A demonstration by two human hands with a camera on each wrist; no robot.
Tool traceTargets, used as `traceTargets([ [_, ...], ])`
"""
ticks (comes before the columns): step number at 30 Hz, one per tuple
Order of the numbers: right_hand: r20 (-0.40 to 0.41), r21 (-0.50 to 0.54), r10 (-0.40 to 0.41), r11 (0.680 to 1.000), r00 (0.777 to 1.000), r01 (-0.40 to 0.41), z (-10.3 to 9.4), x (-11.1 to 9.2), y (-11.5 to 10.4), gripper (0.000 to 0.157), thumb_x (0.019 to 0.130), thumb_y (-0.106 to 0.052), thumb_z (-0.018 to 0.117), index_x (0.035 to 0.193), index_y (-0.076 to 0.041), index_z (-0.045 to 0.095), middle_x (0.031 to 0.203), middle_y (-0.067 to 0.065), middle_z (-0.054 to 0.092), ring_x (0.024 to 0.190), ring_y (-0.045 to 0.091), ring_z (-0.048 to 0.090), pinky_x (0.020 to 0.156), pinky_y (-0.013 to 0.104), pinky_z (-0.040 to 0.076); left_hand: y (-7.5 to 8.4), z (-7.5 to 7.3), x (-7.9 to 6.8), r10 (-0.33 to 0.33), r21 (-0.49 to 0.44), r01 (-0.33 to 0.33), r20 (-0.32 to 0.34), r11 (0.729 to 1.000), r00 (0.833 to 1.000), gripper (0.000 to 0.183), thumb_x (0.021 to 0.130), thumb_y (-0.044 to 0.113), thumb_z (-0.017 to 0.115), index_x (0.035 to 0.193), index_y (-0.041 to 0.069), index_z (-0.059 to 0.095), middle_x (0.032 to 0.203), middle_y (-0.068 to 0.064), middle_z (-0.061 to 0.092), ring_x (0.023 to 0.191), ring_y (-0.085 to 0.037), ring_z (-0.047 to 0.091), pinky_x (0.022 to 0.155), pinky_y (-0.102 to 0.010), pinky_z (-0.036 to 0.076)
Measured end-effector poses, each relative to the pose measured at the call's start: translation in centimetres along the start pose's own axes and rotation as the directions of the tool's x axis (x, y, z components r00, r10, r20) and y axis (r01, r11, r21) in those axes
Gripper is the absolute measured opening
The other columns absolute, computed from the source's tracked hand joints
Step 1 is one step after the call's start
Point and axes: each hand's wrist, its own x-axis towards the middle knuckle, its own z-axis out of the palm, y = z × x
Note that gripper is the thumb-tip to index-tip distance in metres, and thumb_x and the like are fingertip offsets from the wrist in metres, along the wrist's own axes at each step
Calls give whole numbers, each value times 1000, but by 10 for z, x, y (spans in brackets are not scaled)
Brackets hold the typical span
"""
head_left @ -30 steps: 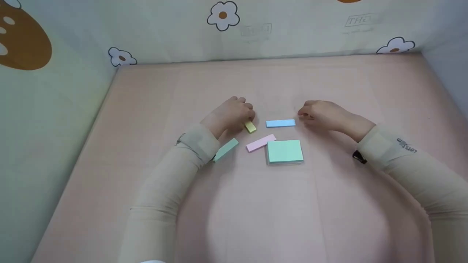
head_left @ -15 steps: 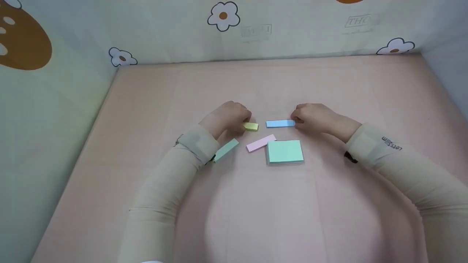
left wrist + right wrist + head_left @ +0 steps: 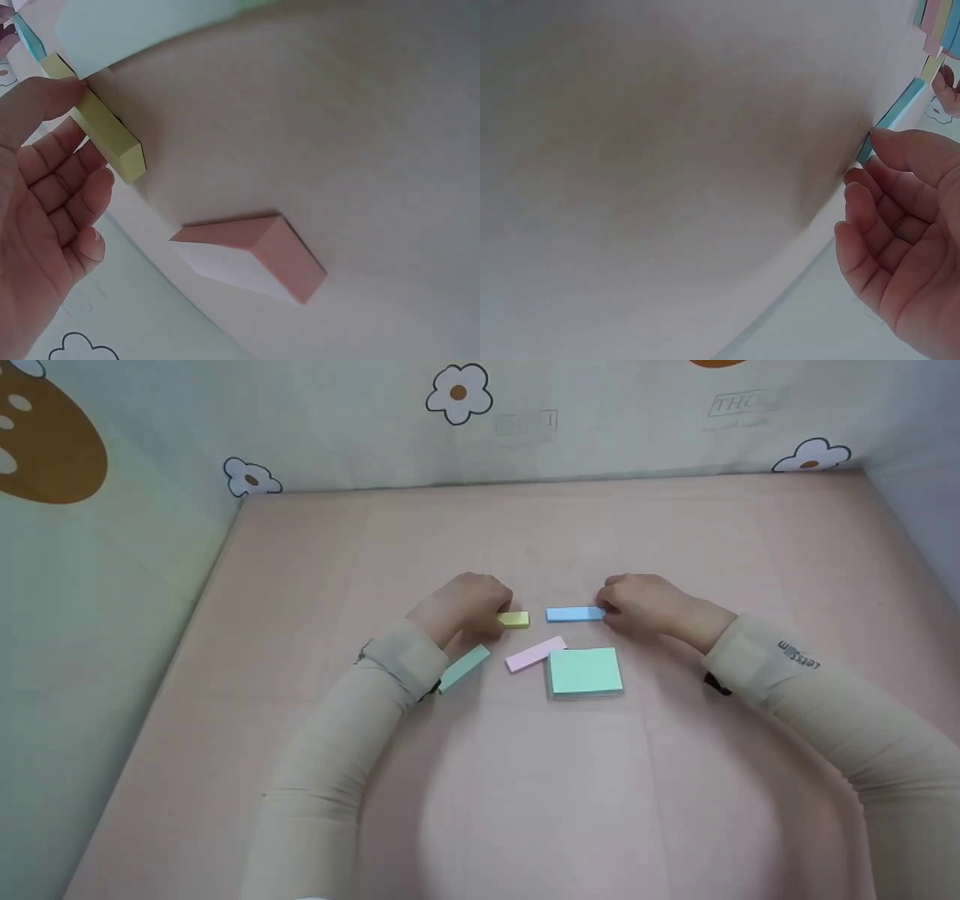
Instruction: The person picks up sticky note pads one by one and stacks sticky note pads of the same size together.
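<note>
My left hand [image 3: 465,604] pinches a narrow yellow sticky-note pad [image 3: 515,620] between thumb and fingers, seen closely in the left wrist view. Facing it, my right hand [image 3: 645,604] pinches the right end of a narrow blue sticky-note pad [image 3: 574,614]. A short gap separates the two pads, which lie roughly in line. Below them, a pink strip pad [image 3: 534,655] slants up to the corner of a larger mint-green pad [image 3: 585,671]. A green strip pad [image 3: 464,667] lies partly behind my left cuff.
In the left wrist view a salmon-pink block with a pale face [image 3: 255,255] sits on the table near my left hand; my arm hides it from the head view. A pink cloth covers the table [image 3: 540,795]. Patterned walls [image 3: 337,427] stand behind and on both sides.
The yellow pad has turned from a slant to nearly level in my left hand, which has shifted slightly toward me. My right hand has moved left and taken the blue pad's end.
</note>
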Motion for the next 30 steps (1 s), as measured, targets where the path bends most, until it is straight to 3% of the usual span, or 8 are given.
traceTargets([
  [10,4,-3,5,1000,1000,-5,1,1,0,13,82,-3,60,92,2,66,82,12,61,70,21,51,70,38,48,-4,-2,-4,-24,-33,25,19,999,1000,20,82,19,60,100,12,60,87,-3,58,79,-20,49,75,-32,43],
  [21,51,31,80,996,995,-82,-8,3,-2,23,82,-8,60,104,2,63,92,13,62,77,22,54,73,38,47,-26,-2,-20,-78,-85,83,57,993,995,26,81,10,58,106,15,55,91,-2,56,82,-20,49,75,-33,42],
  [25,37,39,49,998,998,-50,-19,11,-11,24,84,-8,60,105,2,64,99,15,63,83,24,58,78,40,49,-30,0,-21,-80,-96,85,54,992,995,26,80,7,57,105,14,57,90,-3,56,81,-20,48,73,-32,41],
  [30,58,18,-47,999,997,46,-29,26,-32,24,83,-8,60,104,2,65,97,15,64,84,25,60,77,39,49,-30,1,-20,-78,-65,82,51,995,996,24,78,4,55,100,12,61,88,-3,57,78,-20,48,69,-30,40],
])
